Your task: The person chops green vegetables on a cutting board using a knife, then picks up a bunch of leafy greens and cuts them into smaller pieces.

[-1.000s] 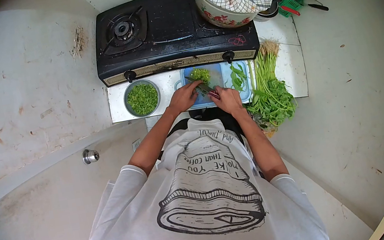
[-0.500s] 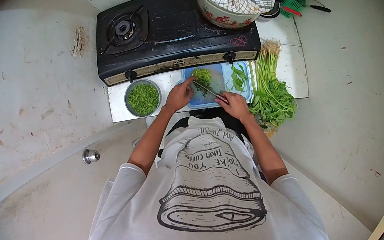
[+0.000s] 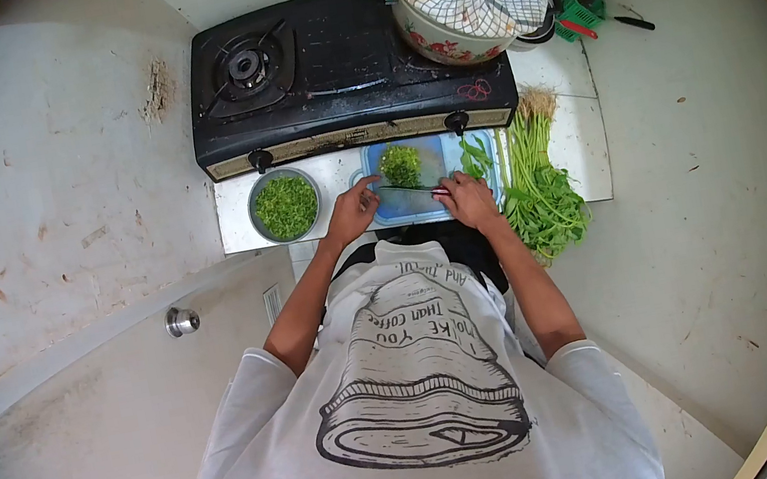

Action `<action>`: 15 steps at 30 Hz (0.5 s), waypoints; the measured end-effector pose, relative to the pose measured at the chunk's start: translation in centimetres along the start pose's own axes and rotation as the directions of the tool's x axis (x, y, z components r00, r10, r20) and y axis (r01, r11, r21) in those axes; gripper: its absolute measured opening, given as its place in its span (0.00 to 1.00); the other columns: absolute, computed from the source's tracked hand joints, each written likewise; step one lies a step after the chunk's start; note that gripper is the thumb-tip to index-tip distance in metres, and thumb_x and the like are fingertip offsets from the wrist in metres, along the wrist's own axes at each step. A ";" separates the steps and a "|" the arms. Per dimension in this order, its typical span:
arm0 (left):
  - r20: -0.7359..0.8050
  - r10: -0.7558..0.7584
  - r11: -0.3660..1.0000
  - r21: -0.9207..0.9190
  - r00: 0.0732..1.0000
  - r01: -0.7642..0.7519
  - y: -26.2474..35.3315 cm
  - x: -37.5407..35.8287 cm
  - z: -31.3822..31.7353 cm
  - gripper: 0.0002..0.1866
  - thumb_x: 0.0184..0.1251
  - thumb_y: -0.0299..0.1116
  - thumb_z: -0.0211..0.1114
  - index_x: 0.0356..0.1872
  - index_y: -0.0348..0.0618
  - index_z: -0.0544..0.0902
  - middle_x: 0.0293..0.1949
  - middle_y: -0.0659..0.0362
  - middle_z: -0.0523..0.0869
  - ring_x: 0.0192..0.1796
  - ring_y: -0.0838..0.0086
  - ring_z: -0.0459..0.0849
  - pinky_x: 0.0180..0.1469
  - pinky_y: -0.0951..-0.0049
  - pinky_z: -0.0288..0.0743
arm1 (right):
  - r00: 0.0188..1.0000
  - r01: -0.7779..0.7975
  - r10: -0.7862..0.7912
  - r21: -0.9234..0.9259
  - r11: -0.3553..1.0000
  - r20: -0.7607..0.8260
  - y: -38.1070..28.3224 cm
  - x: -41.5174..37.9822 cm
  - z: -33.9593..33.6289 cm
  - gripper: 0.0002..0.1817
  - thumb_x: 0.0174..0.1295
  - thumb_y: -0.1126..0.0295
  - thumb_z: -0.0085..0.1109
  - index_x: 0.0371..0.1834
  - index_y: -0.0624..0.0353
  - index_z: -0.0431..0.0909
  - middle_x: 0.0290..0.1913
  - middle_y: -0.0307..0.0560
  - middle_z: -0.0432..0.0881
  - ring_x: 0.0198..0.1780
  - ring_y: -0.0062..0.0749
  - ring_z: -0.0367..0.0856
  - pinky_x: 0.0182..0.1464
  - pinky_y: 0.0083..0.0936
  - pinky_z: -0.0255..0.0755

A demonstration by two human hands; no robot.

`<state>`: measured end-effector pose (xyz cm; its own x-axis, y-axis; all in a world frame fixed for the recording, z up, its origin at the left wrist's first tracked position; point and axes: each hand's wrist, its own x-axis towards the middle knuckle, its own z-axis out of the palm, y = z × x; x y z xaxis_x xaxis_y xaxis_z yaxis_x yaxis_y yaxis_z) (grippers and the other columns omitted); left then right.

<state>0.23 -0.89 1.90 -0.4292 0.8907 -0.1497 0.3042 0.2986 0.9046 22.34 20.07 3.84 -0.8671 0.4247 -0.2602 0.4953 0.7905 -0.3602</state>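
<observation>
My right hand (image 3: pixel 469 200) is closed round the handle of a knife (image 3: pixel 411 190), whose blade points left, low across the blue cutting board (image 3: pixel 431 152). Just beyond the blade lies a small heap of chopped greens (image 3: pixel 400 167). At the board's left edge is my left hand (image 3: pixel 354 212), its fingers apart near the knife's tip and nothing visible in them. Some whole leaves (image 3: pixel 474 159) rest on the board's right side, above my right hand. Left of the board stands a round grey bowl (image 3: pixel 257 228) filled with chopped greens (image 3: pixel 286 206).
A bunch of leafy stalks with roots (image 3: pixel 544 197) lies right of the board. Behind the counter (image 3: pixel 230 199) sits a black two-burner stove (image 3: pixel 340 69), bearing a cloth-covered pot (image 3: pixel 442 42). A green basket (image 3: pixel 580 9) with utensils is at the back right.
My left hand has drawn back from the chopped greens, down and left. The knife in my right hand has swung flatter and come off the heap toward me.
</observation>
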 end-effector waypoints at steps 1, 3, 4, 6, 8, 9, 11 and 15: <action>0.008 0.005 1.000 -0.006 1.000 -0.005 0.7 -0.1 -0.1 0.27 0.67 0.23 0.65 0.69 0.48 0.80 0.38 0.52 0.91 0.36 0.65 0.90 0.45 0.64 0.84 | 1.000 -0.015 0.015 -0.004 1.000 0.001 -0.3 0.6 -0.4 0.20 0.73 0.50 0.60 0.55 0.52 0.83 0.49 0.52 0.82 0.54 0.53 0.83 0.56 0.54 0.74; 0.069 0.011 1.000 -0.003 0.998 -0.011 1.6 0.1 -0.3 0.29 0.67 0.22 0.65 0.71 0.51 0.79 0.37 0.53 0.91 0.38 0.68 0.90 0.47 0.65 0.84 | 1.000 -0.013 0.012 -0.019 1.000 -0.028 -0.8 1.2 -0.9 0.19 0.70 0.51 0.64 0.54 0.51 0.85 0.49 0.52 0.83 0.55 0.52 0.84 0.57 0.54 0.74; 0.105 0.025 1.000 0.014 0.994 -0.027 2.0 0.2 -0.3 0.30 0.68 0.22 0.65 0.72 0.52 0.79 0.37 0.54 0.91 0.39 0.69 0.90 0.48 0.65 0.84 | 0.999 -0.015 0.014 -0.007 1.000 -0.035 -0.9 1.4 -1.1 0.19 0.69 0.51 0.64 0.54 0.51 0.86 0.49 0.52 0.83 0.55 0.52 0.84 0.57 0.54 0.74; 0.178 0.060 0.997 0.036 0.982 -0.067 2.1 0.8 -0.1 0.32 0.69 0.24 0.64 0.75 0.55 0.77 0.34 0.53 0.90 0.38 0.68 0.91 0.47 0.64 0.84 | 0.998 -0.019 0.021 0.026 0.999 -0.064 -1.2 1.4 -1.4 0.18 0.66 0.52 0.67 0.50 0.51 0.88 0.48 0.52 0.83 0.55 0.51 0.84 0.56 0.53 0.74; 0.254 0.009 0.999 0.032 0.967 -0.017 1.8 1.5 0.3 0.32 0.69 0.24 0.64 0.75 0.55 0.76 0.32 0.52 0.90 0.35 0.67 0.90 0.46 0.64 0.84 | 0.995 -0.034 0.037 0.039 0.999 -0.089 -1.6 1.2 -1.8 0.17 0.66 0.53 0.67 0.50 0.51 0.88 0.47 0.52 0.83 0.54 0.50 0.84 0.55 0.53 0.74; 0.291 -0.018 0.999 0.031 0.957 0.009 2.2 1.8 0.4 0.32 0.69 0.24 0.64 0.76 0.55 0.76 0.30 0.52 0.90 0.33 0.67 0.90 0.45 0.63 0.84 | 0.994 -0.040 0.044 0.046 0.998 -0.100 -1.5 1.0 -1.9 0.17 0.66 0.53 0.67 0.50 0.51 0.88 0.46 0.52 0.83 0.54 0.50 0.84 0.55 0.53 0.74; 0.289 -0.012 0.997 0.076 0.957 -0.011 2.8 2.3 0.4 0.33 0.69 0.25 0.64 0.76 0.56 0.76 0.29 0.51 0.90 0.31 0.66 0.90 0.43 0.63 0.83 | 0.989 -0.029 0.039 0.067 0.997 -0.144 -1.5 0.3 -1.9 0.17 0.65 0.53 0.68 0.48 0.52 0.88 0.43 0.50 0.82 0.51 0.49 0.84 0.53 0.52 0.75; 0.277 -0.030 0.996 0.089 0.960 0.006 3.1 2.9 0.4 0.33 0.69 0.25 0.64 0.76 0.56 0.76 0.26 0.51 0.89 0.29 0.67 0.89 0.40 0.63 0.82 | 0.984 -0.064 0.088 0.151 0.986 -0.158 -1.3 -1.6 -1.3 0.16 0.65 0.54 0.68 0.48 0.53 0.88 0.43 0.49 0.82 0.48 0.50 0.85 0.50 0.50 0.75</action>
<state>0.29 2.72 4.13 -0.1859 0.9413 -0.2817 0.3759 0.3330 0.8648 23.02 18.94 5.95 -0.8177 0.5569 -0.1459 0.5519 0.6862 -0.4738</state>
